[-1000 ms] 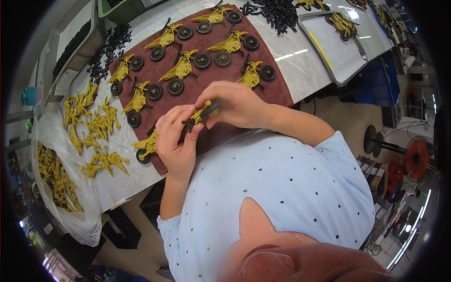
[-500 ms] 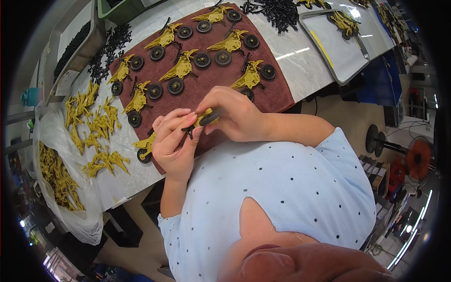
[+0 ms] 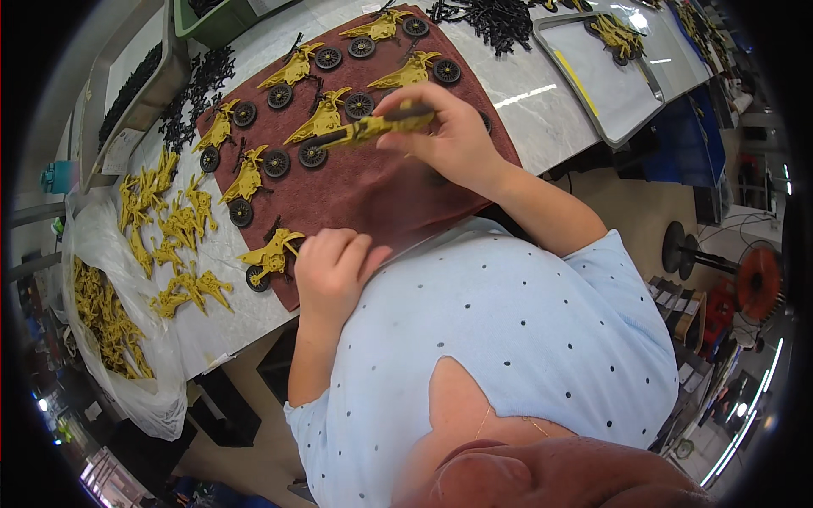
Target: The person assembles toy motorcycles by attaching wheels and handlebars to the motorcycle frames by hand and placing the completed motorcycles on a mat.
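Observation:
My right hand [image 3: 457,140] is raised over the dark red towel [image 3: 347,190], pinching a yellow toy motorcycle [image 3: 369,129] with black wheels. It is tilted on its side and blurred by motion. At the towel's near left edge is my left hand [image 3: 329,273], fingers loosely bent and thumb apart, with nothing visible in it. Beside its fingers stands a yellow motorcycle body [image 3: 273,251] with one black wheel and a black piece on top. Several similar toy motorcycles [image 3: 320,117] with black spoked wheels lie in rows on the towel, some partly hidden behind my right hand.
Loose yellow parts [image 3: 179,224] lie left of the towel, beside a clear plastic bag [image 3: 127,254] of more. Black parts [image 3: 487,21] are heaped at the far edge. A metal tray [image 3: 584,102] stands right; a grey bin [image 3: 127,93] and green bin [image 3: 220,21] stand far left.
My hands have come apart. My right hand has moved up and away over the towel with the toy motorcycle; my left has let go and dropped slightly beside the one-wheeled body.

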Demonstrator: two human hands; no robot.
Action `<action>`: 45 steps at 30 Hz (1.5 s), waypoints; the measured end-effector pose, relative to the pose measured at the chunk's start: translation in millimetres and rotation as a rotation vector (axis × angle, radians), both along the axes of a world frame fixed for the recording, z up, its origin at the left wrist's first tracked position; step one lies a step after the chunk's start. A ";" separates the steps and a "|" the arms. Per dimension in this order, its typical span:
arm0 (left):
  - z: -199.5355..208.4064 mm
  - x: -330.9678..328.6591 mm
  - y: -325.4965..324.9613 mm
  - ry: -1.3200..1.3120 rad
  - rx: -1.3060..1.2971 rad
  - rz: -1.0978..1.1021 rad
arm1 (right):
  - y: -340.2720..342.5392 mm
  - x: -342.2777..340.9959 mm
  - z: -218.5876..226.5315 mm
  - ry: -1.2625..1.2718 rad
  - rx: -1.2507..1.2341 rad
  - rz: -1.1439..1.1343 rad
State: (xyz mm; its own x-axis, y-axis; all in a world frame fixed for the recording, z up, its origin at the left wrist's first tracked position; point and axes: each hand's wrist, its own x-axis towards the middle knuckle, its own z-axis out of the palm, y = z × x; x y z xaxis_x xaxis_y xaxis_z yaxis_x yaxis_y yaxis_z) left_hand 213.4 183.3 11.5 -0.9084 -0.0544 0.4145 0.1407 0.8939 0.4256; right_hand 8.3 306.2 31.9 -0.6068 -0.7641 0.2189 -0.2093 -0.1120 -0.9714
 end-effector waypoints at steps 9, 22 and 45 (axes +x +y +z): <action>-0.9 5.5 12.1 -0.172 -0.060 0.008 | -17.8 -1.4 -22.6 0.795 0.034 0.446; 25.5 -19.3 -0.4 -0.032 -0.089 0.179 | 72.6 -30.8 10.6 0.726 0.322 0.106; 7.2 -41.7 -2.9 -0.219 -0.186 0.318 | 122.7 -27.8 -14.5 0.542 0.802 0.209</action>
